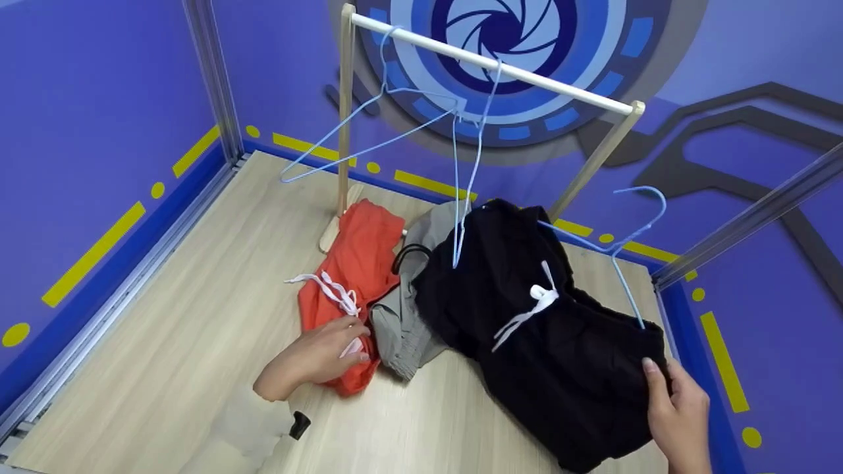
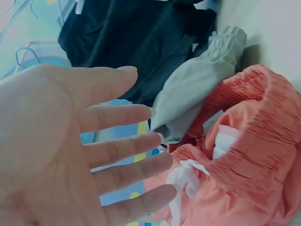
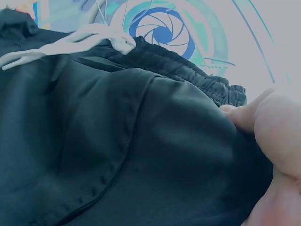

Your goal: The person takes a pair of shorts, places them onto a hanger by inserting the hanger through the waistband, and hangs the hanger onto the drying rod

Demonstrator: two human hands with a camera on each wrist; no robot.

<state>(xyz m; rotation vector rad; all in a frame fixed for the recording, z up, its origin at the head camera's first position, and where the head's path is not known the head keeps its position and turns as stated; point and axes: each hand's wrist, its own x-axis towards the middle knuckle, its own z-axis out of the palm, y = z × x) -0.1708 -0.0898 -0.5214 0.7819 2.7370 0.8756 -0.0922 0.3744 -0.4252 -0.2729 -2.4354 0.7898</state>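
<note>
Though just two hands [image 1: 323, 350] [image 1: 679, 405], three garments [image 1: 362, 257] [image 1: 409, 324] [image 1: 573, 355]

Beyond a pale wooden tabletop [image 1: 184, 316], a blue wall [image 1: 283, 66] bears yellow dashes [image 1: 435, 185] and an aperture emblem [image 1: 502, 29].

My right grip [image 1: 678, 401] shows only in part: the black garment [image 1: 560, 368] hides its fingertips, and the right wrist view's edge cuts it off. Inside that cloth, the lower part of the blue hanger [image 1: 615, 251] is out of my sight. Toward the far edge of the tabletop [image 1: 217, 289], black folds cover the foot of the rack's right post [image 1: 598, 158] and much of the grey garment [image 1: 402, 322]. I cannot tell whether my left grip [image 1: 326, 352] touches the red garment [image 1: 359, 257], cut off in the left wrist view. My left sleeve [image 1: 244, 424] is a pale blur.
</note>
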